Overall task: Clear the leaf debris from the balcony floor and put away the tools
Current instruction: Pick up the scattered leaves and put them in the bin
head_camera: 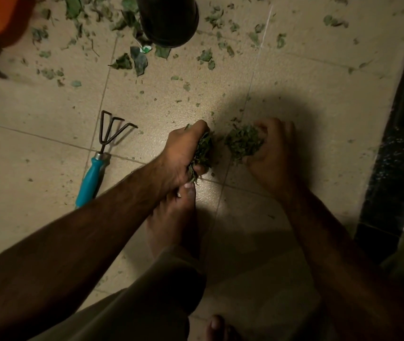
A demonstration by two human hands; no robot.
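Left hand [183, 153] grips leaf debris [244, 142], right hand [273, 156] cups more, over balcony floor [48, 230] nr right edge. Risk: loose bits spill on lifting.

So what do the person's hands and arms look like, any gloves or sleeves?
No gloves: the left hand and right hand are bare. The left forearm and right forearm are uncovered, no sleeve in view; no watch or band shows at either wrist, though the light is dim.
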